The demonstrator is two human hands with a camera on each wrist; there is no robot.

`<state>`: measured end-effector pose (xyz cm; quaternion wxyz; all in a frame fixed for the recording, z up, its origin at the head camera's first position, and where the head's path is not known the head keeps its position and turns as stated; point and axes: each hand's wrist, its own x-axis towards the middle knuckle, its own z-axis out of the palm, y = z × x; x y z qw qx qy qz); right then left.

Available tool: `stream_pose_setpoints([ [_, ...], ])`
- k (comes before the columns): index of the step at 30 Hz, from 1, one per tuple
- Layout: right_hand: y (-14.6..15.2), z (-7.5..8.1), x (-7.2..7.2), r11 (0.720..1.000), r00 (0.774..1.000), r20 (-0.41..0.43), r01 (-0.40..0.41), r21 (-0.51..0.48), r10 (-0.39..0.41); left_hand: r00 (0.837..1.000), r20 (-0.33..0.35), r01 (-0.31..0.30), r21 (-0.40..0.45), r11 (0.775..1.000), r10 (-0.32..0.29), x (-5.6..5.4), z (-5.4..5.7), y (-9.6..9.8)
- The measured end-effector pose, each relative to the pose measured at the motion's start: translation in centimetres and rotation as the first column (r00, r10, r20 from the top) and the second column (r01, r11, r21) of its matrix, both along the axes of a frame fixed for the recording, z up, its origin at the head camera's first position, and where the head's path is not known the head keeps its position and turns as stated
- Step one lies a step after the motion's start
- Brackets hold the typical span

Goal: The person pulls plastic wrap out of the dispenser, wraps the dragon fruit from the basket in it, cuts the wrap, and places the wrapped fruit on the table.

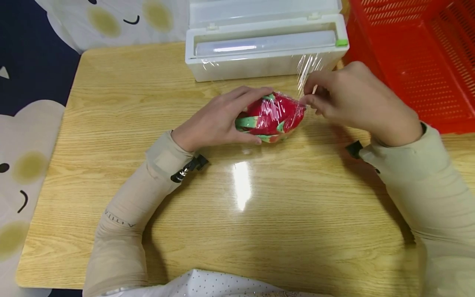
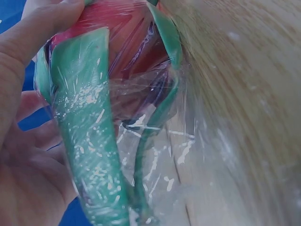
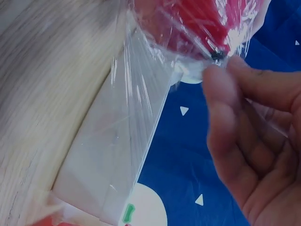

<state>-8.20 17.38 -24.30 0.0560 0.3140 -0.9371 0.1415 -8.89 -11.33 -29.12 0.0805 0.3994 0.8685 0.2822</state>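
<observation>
A red dragon fruit (image 1: 274,117) with green scales lies on the wooden table, covered in clear cling film (image 1: 309,68). My left hand (image 1: 222,117) grips its left end, fingers over the far side and thumb along the near side. In the left wrist view, film clings in wrinkles over a long green scale (image 2: 87,122). At the fruit's right end my right hand (image 1: 346,99) pinches the film between thumb and finger, right by the dark tip (image 3: 217,56). Stretched film runs from there back to the white dispenser box (image 1: 241,71), which holds the film roll (image 1: 274,42).
The dispenser's lid (image 1: 259,10) stands raised at the back, and a green slider (image 1: 342,42) sits at its right end. A red plastic basket (image 1: 415,82) occupies the right rear. The wooden table (image 1: 259,231) ends at the left before a dark patterned cloth (image 1: 22,49).
</observation>
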Motion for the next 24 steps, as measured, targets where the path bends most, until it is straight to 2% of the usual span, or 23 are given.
stream_pose_setpoints([
  [7, -0.35, -0.22, 0.01, 0.999, 0.998, 0.037, -0.045, -0.003, 0.045, 1.0, 0.007, 0.002, 0.016, 1.0, -0.002, 0.06, -0.07, 0.13],
  [14, -0.14, -0.01, 0.1, 1.0, 0.993, 0.12, -0.018, 0.015, 0.017, 1.0, 0.018, -0.001, 0.015, 1.0, 0.001, -0.04, -0.11, 0.26],
  [17, -0.05, 0.17, 0.07, 1.0, 0.979, 0.204, -0.014, 0.017, 0.01, 1.0, 0.014, 0.003, 0.022, 1.0, -0.003, -0.17, -0.18, 0.26],
  [21, 0.03, 0.27, 0.03, 0.999, 0.943, 0.332, -0.037, 0.009, 0.032, 1.0, 0.014, 0.005, 0.035, 0.999, -0.005, -0.28, -0.23, 0.31],
  [24, -0.12, 0.25, 0.15, 0.997, 0.932, 0.356, -0.077, 0.014, 0.067, 1.0, 0.017, 0.005, 0.039, 0.999, -0.005, -0.28, -0.25, 0.33],
])
